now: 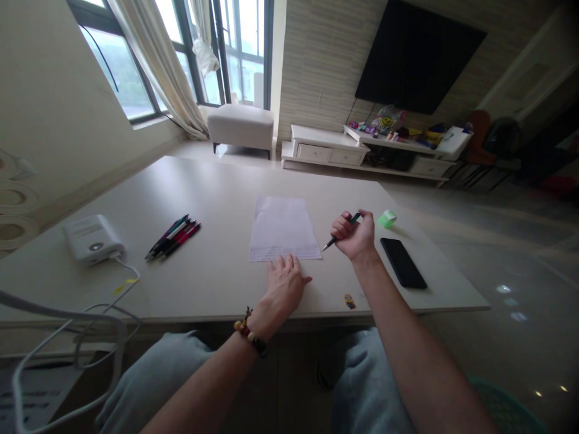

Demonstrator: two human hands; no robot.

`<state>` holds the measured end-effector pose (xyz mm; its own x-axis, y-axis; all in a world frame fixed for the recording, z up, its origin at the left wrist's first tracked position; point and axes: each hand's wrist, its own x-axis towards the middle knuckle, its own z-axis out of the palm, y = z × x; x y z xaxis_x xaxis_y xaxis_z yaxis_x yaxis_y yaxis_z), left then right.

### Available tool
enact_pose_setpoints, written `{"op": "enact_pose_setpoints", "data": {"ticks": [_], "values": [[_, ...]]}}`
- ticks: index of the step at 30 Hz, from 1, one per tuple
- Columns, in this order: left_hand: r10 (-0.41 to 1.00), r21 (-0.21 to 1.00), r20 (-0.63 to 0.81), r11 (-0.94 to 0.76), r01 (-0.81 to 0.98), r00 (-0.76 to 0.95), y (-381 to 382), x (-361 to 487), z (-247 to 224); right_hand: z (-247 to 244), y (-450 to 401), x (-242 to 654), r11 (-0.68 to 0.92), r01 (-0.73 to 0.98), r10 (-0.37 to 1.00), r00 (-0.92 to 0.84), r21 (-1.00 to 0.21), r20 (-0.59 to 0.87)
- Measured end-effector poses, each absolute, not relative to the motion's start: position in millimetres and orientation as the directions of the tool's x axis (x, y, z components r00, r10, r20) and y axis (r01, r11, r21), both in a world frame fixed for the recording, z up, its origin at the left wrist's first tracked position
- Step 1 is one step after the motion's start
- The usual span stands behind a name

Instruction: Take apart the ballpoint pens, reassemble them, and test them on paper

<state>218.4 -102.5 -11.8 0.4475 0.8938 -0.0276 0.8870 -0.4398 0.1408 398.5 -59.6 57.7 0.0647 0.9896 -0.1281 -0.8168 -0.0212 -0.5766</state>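
A sheet of paper (284,223) lies on the white table (217,187), with lines of small writing along the edge nearest me. My left hand (286,282) rests flat with fingers spread, the fingertips on that near edge. To the right of the sheet, my right hand (353,235) is closed around a dark pen (332,242). The pen's tip points down and left, close to the paper's near right corner. I cannot tell whether the tip touches anything.
Several pens (174,238) lie in a bunch at left, beside a white box-shaped device (93,240) with a cable (129,268). At right are a black phone (403,263) and a small green object (387,219). A small cartoon sticker (350,301) is near the front edge.
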Motion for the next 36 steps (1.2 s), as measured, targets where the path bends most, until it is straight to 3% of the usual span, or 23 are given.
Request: {"op": "enact_pose_setpoints", "data": {"ticks": [4, 8, 13, 16, 19, 23, 30, 36], "values": [[0.876, 0.154, -0.009, -0.475, 0.866, 0.482, -111, 220, -14, 56, -54, 393, -0.024, -0.774, 0.991, 0.067, -0.633, -0.118], [0.882, 0.149, -0.028, -0.461, 0.875, 0.470, -114, 218, -17, 50, -44, 384, -0.030, -0.638, 0.985, 0.111, -0.769, -0.131], [0.889, 0.143, -0.052, -0.444, 0.885, 0.455, -114, 216, -18, 32, -38, 368, -0.254, -0.233, 0.962, 0.042, -0.939, -0.270], [0.903, 0.131, -0.055, -0.417, 0.899, 0.427, -115, 215, -19, 19, -37, 355, -0.196, 0.015, 0.981, 0.022, -0.981, -0.195], [0.907, 0.122, -0.050, -0.411, 0.904, 0.419, -115, 214, -19, 5, -33, 343, -0.066, 0.140, 0.996, 0.075, -0.988, -0.056], [0.903, 0.118, -0.056, -0.417, 0.901, 0.425, -116, 214, -17, -15, -25, 330, -0.067, 0.219, 0.996, 0.076, -0.973, -0.052], [0.900, 0.123, -0.072, -0.420, 0.899, 0.430, -116, 214, -15, -46, -17, 316, 0.063, 0.406, 0.932, 0.303, -0.912, 0.199], [0.902, 0.130, -0.058, -0.419, 0.899, 0.429, -117, 215, -13, -52, -17, 312, 0.066, 0.436, 0.916, 0.331, -0.898, 0.228]]}}
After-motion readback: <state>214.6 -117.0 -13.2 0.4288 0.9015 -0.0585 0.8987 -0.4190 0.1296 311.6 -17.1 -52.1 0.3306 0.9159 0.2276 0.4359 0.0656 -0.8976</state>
